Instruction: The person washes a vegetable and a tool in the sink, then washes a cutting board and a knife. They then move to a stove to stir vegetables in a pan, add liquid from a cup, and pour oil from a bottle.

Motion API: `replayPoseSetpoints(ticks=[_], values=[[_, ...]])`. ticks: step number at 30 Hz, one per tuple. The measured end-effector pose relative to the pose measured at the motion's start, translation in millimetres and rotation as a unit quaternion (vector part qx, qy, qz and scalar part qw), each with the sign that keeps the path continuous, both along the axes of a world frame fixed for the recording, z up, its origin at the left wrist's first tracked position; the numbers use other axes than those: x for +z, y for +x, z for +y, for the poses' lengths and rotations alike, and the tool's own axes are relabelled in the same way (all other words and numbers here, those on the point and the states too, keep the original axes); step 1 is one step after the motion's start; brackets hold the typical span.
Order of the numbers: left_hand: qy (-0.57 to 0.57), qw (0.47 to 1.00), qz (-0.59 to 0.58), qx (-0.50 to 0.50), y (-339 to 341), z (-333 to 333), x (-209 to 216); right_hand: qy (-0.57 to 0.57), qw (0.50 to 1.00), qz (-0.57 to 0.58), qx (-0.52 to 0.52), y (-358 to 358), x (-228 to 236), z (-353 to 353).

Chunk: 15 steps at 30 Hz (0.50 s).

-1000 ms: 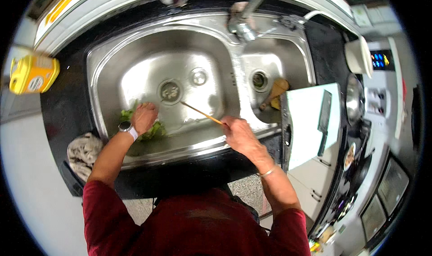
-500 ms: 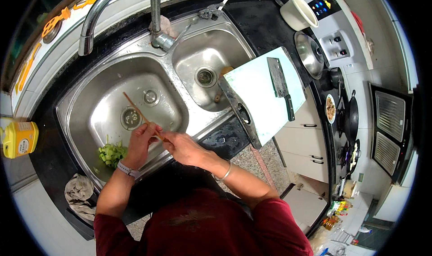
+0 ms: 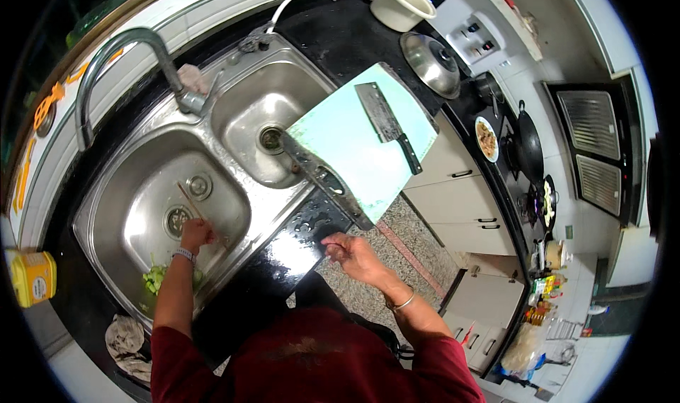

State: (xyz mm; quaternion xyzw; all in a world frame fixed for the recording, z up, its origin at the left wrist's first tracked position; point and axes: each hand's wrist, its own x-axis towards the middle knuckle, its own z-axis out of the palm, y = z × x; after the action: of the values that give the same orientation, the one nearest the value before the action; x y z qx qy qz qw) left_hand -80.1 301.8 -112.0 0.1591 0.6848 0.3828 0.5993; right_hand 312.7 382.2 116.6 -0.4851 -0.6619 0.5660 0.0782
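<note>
L hand (image 3: pixel 197 234) grips stick (image 3: pixel 187 197) w/ fingers over sink (image 3: pixel 144 183), R hand (image 3: pixel 358 260) curls fingers, can't tell if mty.

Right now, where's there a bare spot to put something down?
The black counter looks bare between the small sink, the white tub and the chopping board. The front strip between the big sink and the board has room too, but it's wet. It's crowded around the metal lid, plate of food and black pan.
</note>
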Motion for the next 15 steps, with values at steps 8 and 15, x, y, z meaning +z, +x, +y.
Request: replayPoseSetpoints(ticks=[8,15], values=[[-0.017,0.993,0.11,-0.039,15.5,13.5,14.3,0.337,0.929,-0.098,-0.12,73.7,13.6,81.2],[0.169,0.97,0.149,0.089,88.8,44.0,140.2,0.399,0.876,-0.24,-0.128,129.8,-6.9,182.2]])
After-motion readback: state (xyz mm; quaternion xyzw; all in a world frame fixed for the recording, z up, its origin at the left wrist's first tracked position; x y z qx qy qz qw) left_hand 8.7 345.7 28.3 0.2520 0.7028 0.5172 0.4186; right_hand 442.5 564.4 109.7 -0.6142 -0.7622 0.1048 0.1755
